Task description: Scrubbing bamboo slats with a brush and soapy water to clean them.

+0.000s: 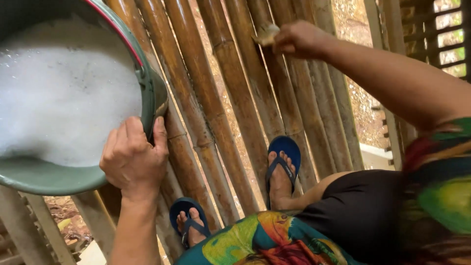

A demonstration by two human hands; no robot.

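At lower left, the left hand [133, 159] clamps its fingers over the rim of a round green basin [154, 95], tilted and filled with white foam [59, 93]. Toward the top, the right hand [299, 38] pinches a small pale scrap [265, 34] against the brown bamboo poles [216, 98]. Between these poles run narrow open gaps, and two feet in blue sandals [282, 164] stand on them below.

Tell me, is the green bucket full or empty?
Nearly full: white foam fills the green bucket almost up to its rim, which the left hand grips.
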